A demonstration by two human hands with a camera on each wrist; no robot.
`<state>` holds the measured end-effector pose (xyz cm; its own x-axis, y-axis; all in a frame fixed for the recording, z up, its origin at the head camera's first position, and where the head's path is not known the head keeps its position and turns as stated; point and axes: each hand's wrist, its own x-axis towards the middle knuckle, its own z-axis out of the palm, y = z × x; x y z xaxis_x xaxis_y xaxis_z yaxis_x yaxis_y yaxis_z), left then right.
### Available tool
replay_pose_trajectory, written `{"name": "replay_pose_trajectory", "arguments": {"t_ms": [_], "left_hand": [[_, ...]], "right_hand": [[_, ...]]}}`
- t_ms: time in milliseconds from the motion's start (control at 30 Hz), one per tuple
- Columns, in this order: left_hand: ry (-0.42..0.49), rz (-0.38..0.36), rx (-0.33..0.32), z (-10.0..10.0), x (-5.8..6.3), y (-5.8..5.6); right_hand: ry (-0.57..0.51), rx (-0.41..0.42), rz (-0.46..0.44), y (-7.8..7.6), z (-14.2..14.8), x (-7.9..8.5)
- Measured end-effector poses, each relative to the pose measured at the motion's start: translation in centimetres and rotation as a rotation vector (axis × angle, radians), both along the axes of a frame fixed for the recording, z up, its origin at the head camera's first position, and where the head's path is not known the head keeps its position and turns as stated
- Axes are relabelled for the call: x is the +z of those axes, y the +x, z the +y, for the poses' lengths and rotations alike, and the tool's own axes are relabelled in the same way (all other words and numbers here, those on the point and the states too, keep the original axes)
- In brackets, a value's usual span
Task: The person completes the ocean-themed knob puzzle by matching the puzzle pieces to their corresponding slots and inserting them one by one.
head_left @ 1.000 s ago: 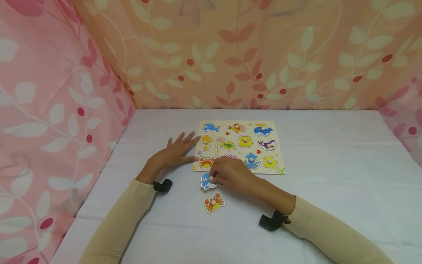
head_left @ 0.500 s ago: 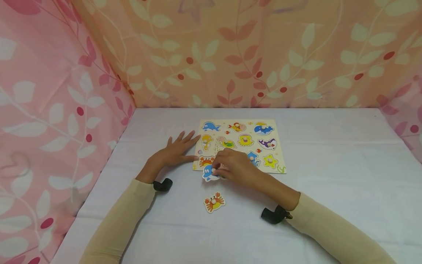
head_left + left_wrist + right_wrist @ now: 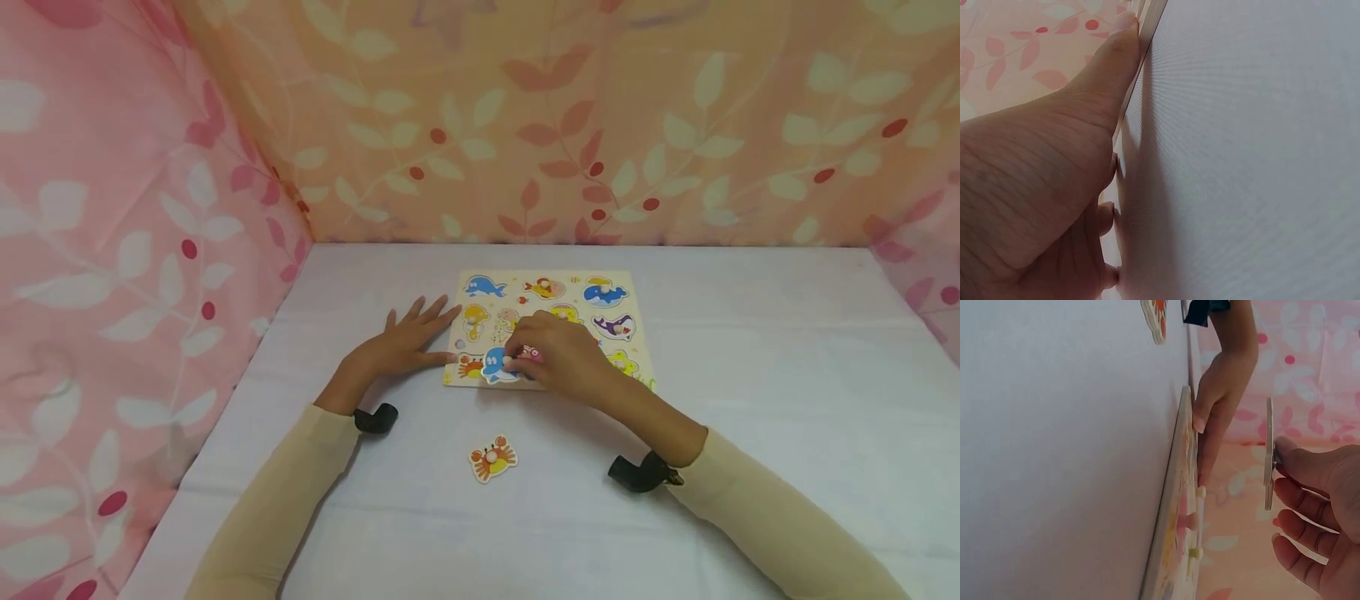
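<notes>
My right hand (image 3: 562, 354) pinches a blue dolphin-like puzzle piece (image 3: 495, 367) by its small knob, over the front left of the knobbed puzzle board (image 3: 513, 283). In the right wrist view, that piece (image 3: 1269, 456) stands edge-on at the thumb and fingertips, apart from the board's surface. My left hand (image 3: 401, 342) lies with fingers spread at the board's left side, its thumb and fingertips at the edge. A loose orange crab piece (image 3: 492, 458) lies on the table in front of the board. My right hand hides several pieces in the board's front row.
Sea-animal pieces with knobs sit in the board, among them a seahorse (image 3: 474, 322) and a purple whale (image 3: 615, 327). The blue dolphin picture (image 3: 484, 286) at top left shows no knob. White cloth (image 3: 750, 350) covers the table; floral curtains (image 3: 600, 125) stand behind.
My right hand has lifted the blue piece off the table before the board and carried it forward and right, over the board's front edge. The left hand stays in place.
</notes>
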<state>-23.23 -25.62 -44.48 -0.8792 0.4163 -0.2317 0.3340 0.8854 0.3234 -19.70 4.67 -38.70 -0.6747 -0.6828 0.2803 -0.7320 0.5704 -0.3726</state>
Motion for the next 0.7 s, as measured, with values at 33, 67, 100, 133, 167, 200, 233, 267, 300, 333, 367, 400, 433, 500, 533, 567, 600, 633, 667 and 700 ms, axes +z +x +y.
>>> {"name": "replay_pose_trajectory", "arguments": {"t_ms": [33, 67, 100, 133, 167, 200, 233, 267, 300, 333, 367, 400, 433, 500, 533, 567, 600, 633, 667, 700], "left_hand": [[0.001, -0.001, -0.001, 0.1, 0.0, -0.1], [0.0, -0.002, -0.002, 0.2, 0.0, -0.2], [0.0, -0.004, 0.0, 0.3, 0.0, -0.2], [-0.003, -0.005, 0.001, 0.4, 0.0, -0.3], [-0.002, -0.008, 0.004, 0.5, 0.1, -0.3], [-0.002, -0.012, 0.006, 0.5, 0.1, -0.3], [-0.003, -0.015, 0.008, 0.5, 0.1, -0.3], [-0.006, -0.015, 0.008, 0.6, 0.1, -0.3], [-0.007, -0.015, 0.009, 0.6, 0.2, -0.3], [-0.009, -0.012, 0.008, 0.6, 0.1, -0.3], [-0.008, -0.009, 0.008, 0.6, 0.1, -0.2], [-0.006, -0.007, 0.008, 0.6, 0.1, -0.2], [-0.002, -0.004, 0.007, 0.5, 0.1, -0.2], [0.008, 0.001, 0.008, 0.4, 0.1, -0.2], [0.01, 0.004, 0.008, 0.4, 0.1, -0.2], [0.013, 0.003, 0.01, 0.3, 0.1, -0.2], [0.014, 0.002, 0.01, 0.3, 0.0, -0.2], [0.015, 0.0, 0.012, 0.3, 0.0, -0.2], [0.014, -0.001, 0.012, 0.3, -0.1, -0.2], [0.011, -0.005, 0.014, 0.3, -0.2, -0.2]], "right_hand": [[0.003, -0.002, -0.001, -0.1, 0.1, 0.1], [0.005, -0.004, -0.002, -0.3, 0.3, 0.2], [0.008, -0.006, -0.002, -0.4, 0.4, 0.2], [0.006, -0.004, -0.004, -0.5, 0.5, 0.4], [0.008, -0.003, -0.005, -0.7, 0.5, 0.5], [0.011, -0.001, -0.006, -0.8, 0.6, 0.7], [0.014, 0.003, -0.009, -1.0, 0.6, 0.8], [0.018, 0.006, -0.011, -1.2, 0.6, 0.9], [0.02, 0.008, -0.016, -1.4, 0.7, 1.1], [0.022, 0.009, -0.02, -1.6, 0.7, 1.2], [0.028, 0.008, -0.023, -1.9, 0.7, 1.3], [0.032, 0.004, -0.029, -2.1, 0.6, 1.4], [0.036, 0.002, -0.035, -2.4, 0.6, 1.5], [0.041, -0.005, -0.05, -3.0, 0.4, 1.8], [0.045, -0.008, -0.058, -3.3, 0.3, 1.9], [0.048, -0.013, -0.067, -3.7, 0.3, 2.0], [0.047, -0.014, -0.078, -4.0, 0.2, 2.2], [0.048, -0.014, -0.084, -4.3, 0.1, 2.3], [0.047, -0.013, -0.09, -4.7, 0.0, 2.4], [0.048, -0.013, -0.096, -5.1, -0.1, 2.4]]}}
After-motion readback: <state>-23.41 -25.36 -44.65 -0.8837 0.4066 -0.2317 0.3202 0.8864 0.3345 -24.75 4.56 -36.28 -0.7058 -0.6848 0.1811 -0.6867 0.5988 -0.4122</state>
